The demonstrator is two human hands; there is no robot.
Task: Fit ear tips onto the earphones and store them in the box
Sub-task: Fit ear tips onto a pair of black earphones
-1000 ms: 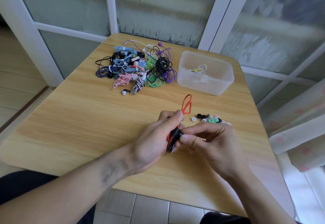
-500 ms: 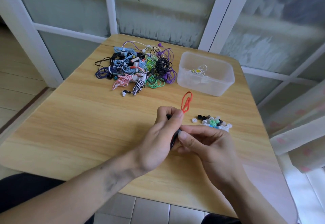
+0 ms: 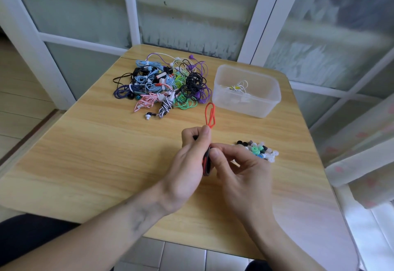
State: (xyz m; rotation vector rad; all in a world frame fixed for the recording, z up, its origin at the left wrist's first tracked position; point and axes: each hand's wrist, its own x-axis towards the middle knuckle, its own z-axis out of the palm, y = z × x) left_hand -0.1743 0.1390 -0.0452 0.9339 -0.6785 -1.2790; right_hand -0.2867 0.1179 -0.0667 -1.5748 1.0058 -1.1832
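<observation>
Both hands sit slightly farther out over the table (image 3: 89,157) than 1 s ago, grip unchanged. Left hand (image 3: 187,164) curled around red-and-black earphones (image 3: 206,162), red cable loop (image 3: 210,114) standing past its fingertips. Right hand (image 3: 238,168) pinches the bundle, thumb and forefinger. Ear tips (image 3: 259,149) just beyond right fingers. Box (image 3: 245,91) farther off, beside earphone pile (image 3: 164,85).

A light wooden table (image 3: 85,164) with rounded corners stood against white-framed panels (image 3: 132,8) of frosted glass, which let in soft daylight. Pale wood flooring (image 3: 19,108) lay to the left and grey tiles (image 3: 183,255) below the near edge. At right hung what seemed a pale, pink-patterned curtain (image 3: 362,160).
</observation>
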